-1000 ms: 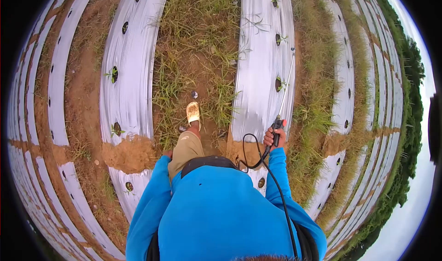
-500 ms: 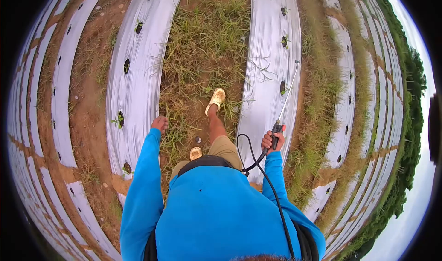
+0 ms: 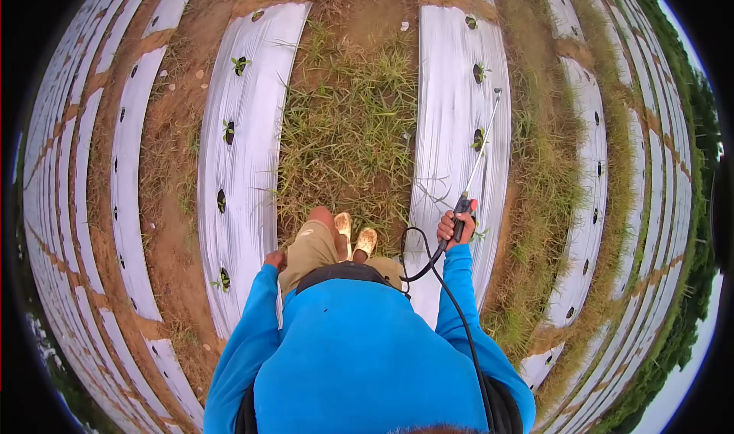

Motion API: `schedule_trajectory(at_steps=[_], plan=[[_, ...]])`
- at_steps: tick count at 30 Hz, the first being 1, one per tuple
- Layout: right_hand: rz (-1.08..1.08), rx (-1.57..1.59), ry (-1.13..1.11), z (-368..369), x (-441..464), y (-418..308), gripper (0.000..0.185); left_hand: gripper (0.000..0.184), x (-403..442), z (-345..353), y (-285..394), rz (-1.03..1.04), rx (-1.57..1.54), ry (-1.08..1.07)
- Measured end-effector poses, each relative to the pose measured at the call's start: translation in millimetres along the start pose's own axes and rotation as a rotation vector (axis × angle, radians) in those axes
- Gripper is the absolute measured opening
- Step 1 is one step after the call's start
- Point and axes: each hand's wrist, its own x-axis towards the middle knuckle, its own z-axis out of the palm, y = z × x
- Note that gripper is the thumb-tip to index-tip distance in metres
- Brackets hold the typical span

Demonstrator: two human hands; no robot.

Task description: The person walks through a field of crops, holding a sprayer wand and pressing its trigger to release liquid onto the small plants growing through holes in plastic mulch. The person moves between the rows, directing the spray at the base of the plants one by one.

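Note:
My right hand point(image 3: 454, 229) is closed round the black handle of a spray wand point(image 3: 463, 206) with a red part by my thumb. The wand's thin metal lance point(image 3: 482, 148) points forward over the right plastic-covered bed point(image 3: 440, 105), its nozzle point(image 3: 498, 91) above the sheet. From the handle a black hose point(image 3: 456, 309) loops back along my right arm. Beside my shorts hangs my left hand point(image 3: 277, 260), near the left covered bed point(image 3: 243, 166); its fingers are mostly hidden. Small seedlings grow in dark holes, among them one seedling point(image 3: 228, 133) on the left bed and another point(image 3: 479, 139) near the lance.
Between the two beds runs a grassy path point(image 3: 348, 128), where my yellowish clogs point(image 3: 366, 240) stand. More covered rows point(image 3: 585, 197) lie on both sides, with bare soil and weeds between them. Trees point(image 3: 688, 304) border the field at the right.
I have moved forward along the path, and the beds have slid back in view. My left hand has swung back to my shorts. The right hand still grips the spray wand.

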Motion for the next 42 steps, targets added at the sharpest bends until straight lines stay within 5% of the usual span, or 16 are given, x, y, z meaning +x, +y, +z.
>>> schedule_trajectory(at_steps=[1, 8, 11, 12, 21, 27, 29, 34, 35, 37, 39, 40, 42], plan=[[-0.018, -0.029, 0.010, 8, 16, -9, 0.017, 0.020, 3, -16, 39, -0.316, -0.582, -0.045], [0.059, -0.028, -0.009, 70, 140, -94, 0.018, 0.013, 177, -64, 210, -0.117, -0.788, -0.134], [0.036, -0.069, 0.123, 120, 182, -120, 0.016, 0.014, 242, -87, 274, -0.140, -0.677, -0.301], [0.061, -0.074, 0.137, 134, 197, -133, 0.016, 0.016, 256, -99, 301, 0.069, -0.367, -0.244], [-0.009, -0.033, 0.105, 298, 324, -233, 0.018, 0.023, 336, -272, 544, 0.060, -0.701, -0.246], [0.015, -0.046, 0.094, 356, 439, -296, 0.018, 0.023, 439, -336, 609, 0.057, -0.802, -0.216], [0.049, -0.075, 0.130, 368, 489, -323, 0.018, 0.021, 475, -344, 624, -0.190, -0.718, -0.209], [0.065, -0.051, 0.132, 428, 623, -403, 0.016, 0.018, 480, -362, 663, -0.353, -0.760, -0.103], [0.025, -0.038, 0.173, 458, 638, -419, 0.016, 0.019, 467, -376, 694, -0.377, -0.527, -0.108], [0.032, -0.071, 0.092, 483, 676, -457, 0.017, 0.021, 494, -412, 771, -0.357, -0.307, -0.106], [-0.003, -0.024, 0.139, 523, 700, -486, 0.016, 0.027, 534, -428, 783, 0.038, -0.480, 0.070], [0.005, -0.018, 0.099, 535, 718, -506, 0.016, 0.032, 557, -444, 798, 0.412, -0.259, 0.056], [0.018, -0.009, 0.078, 556, 744, -536, 0.016, 0.030, 572, -483, 876, 0.254, -0.235, 0.028]])
